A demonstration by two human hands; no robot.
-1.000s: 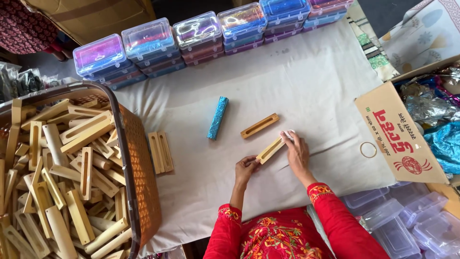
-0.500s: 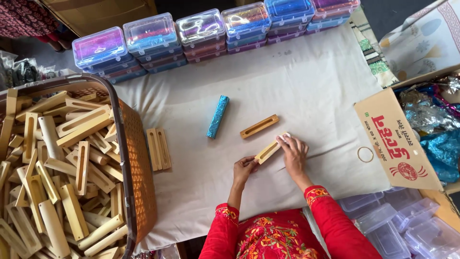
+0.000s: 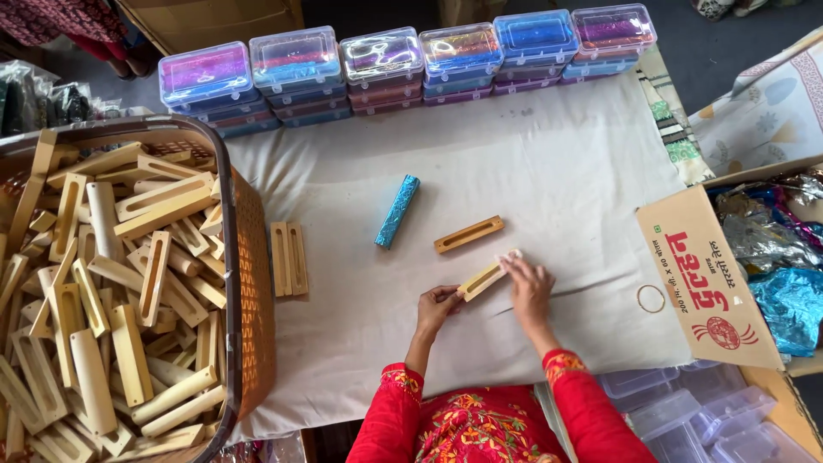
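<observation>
Both hands close together near the cloth's near edge, left hand (image 3: pixel 437 306) pinching the near end of a slotted wooden block (image 3: pixel 482 280), right hand (image 3: pixel 529 287) pressing its far end, second wooden block (image 3: pixel 468 234) just beyond, blue foil-wrapped block (image 3: pixel 397 211) further left, basket (image 3: pixel 251 283) of blocks at far left.

The slotted block (image 3: pixel 482 279) at centre is pale, matt bare wood, like the blocks (image 3: pixel 103 291) in the woven basket (image 3: pixel 255 283) at left. The tube (image 3: pixel 397 211) is glossy blue foil. The bench cloth (image 3: pixel 557 163) is matt white fabric. The boxes (image 3: pixel 377 60) along the top are clear shiny plastic.
</observation>
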